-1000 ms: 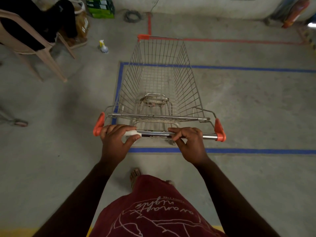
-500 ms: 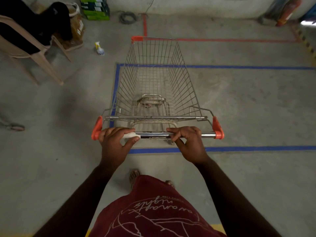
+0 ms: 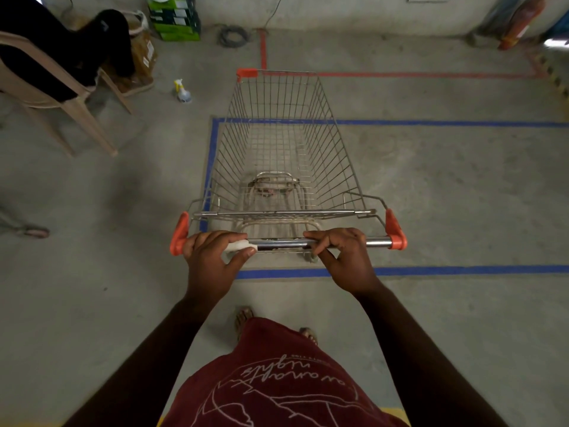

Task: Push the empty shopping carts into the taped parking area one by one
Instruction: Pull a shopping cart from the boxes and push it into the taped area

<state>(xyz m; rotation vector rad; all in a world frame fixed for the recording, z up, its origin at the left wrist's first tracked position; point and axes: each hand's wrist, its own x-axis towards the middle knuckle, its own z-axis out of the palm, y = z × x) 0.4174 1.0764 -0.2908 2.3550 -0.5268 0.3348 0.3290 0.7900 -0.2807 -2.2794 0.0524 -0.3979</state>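
An empty wire shopping cart [image 3: 278, 143] with orange corner caps stands in front of me on the concrete floor. Its metal handle bar [image 3: 283, 242] runs across the middle of the view. My left hand [image 3: 212, 260] grips the bar's left end near the orange cap. My right hand [image 3: 345, 257] grips the bar right of centre. The cart sits at the left end of a rectangle of blue tape [image 3: 462, 269], with its basket over the taped area and its front reaching past the far blue line.
A plastic chair [image 3: 46, 87] draped with dark cloth stands far left, a brown bag beside it. A spray bottle [image 3: 182, 92] lies on the floor. Green boxes [image 3: 174, 18] and a cable coil sit by the wall. Red tape [image 3: 400, 74] runs beyond. A fire extinguisher [image 3: 520, 23] stands far right.
The cart has stayed in my grip on the same spot over the blue tape. My view has tipped slightly, so the scene shifted a little in the frame.
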